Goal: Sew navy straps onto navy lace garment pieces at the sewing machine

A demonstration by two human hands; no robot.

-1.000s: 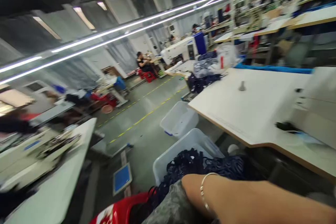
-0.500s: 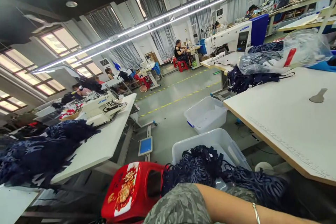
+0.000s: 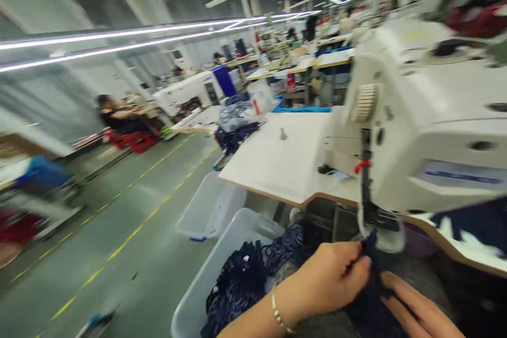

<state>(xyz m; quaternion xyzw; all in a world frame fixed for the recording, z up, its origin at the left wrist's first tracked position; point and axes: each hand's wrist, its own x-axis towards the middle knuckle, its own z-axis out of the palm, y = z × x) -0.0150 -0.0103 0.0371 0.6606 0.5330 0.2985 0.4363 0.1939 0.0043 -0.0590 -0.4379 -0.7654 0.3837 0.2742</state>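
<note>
My left hand [image 3: 330, 280], with a thin bracelet at the wrist, is closed in a pinch on a piece of dark navy lace fabric [image 3: 370, 296] just below the table edge. My right hand [image 3: 415, 309] lies under the same fabric at the lower right, fingers stretched along it. Right above them stands a white sewing machine [image 3: 428, 121] on a white table [image 3: 277, 161]. To my left, a clear plastic bin [image 3: 206, 285] holds a heap of navy lace pieces [image 3: 241, 280].
A second, empty clear bin [image 3: 212, 208] sits on the grey floor with yellow lines [image 3: 119, 245]. Further back are more sewing stations, a bagged bundle [image 3: 247, 108] on the table's far end, and a seated person [image 3: 119, 116] at the left.
The view has swung right toward the sewing machine. My left hand has come up from the bin and now pinches navy fabric; my right hand has come into view.
</note>
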